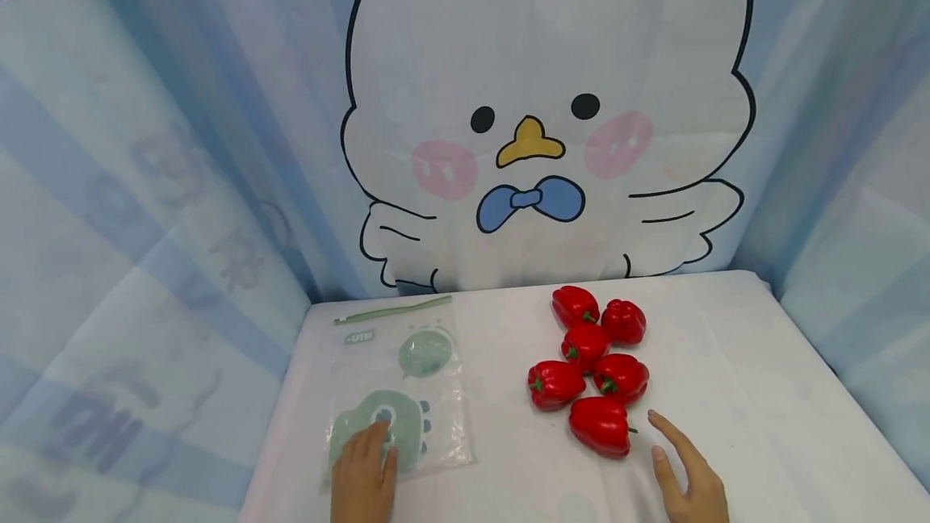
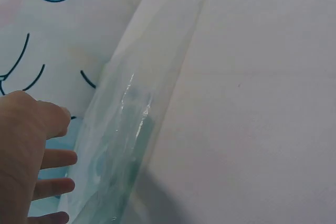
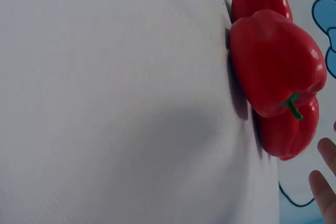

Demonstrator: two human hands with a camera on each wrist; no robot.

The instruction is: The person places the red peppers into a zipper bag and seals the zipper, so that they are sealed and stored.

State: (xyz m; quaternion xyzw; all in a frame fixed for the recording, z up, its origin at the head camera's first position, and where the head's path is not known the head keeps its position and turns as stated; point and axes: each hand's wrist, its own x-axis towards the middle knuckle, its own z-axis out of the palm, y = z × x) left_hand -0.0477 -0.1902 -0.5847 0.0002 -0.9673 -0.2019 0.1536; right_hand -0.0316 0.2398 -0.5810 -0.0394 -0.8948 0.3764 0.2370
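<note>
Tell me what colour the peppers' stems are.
Green, clearest on the nearest pepper in the right wrist view.

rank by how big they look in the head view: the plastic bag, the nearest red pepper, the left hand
1. plastic bag, clearly the largest.
2. and 3. left hand and nearest red pepper look about alike; the hand is cut off by the frame edge and nearer the camera, so no firm ranking.

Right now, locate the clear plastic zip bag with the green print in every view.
Head: clear plastic zip bag with green print lies flat at lower left, the left hand resting on its near end.
Left wrist: bag runs diagonally through the centre, beside the fingers.
Right wrist: not in it.
Shared landmark: white tablecloth.
</note>
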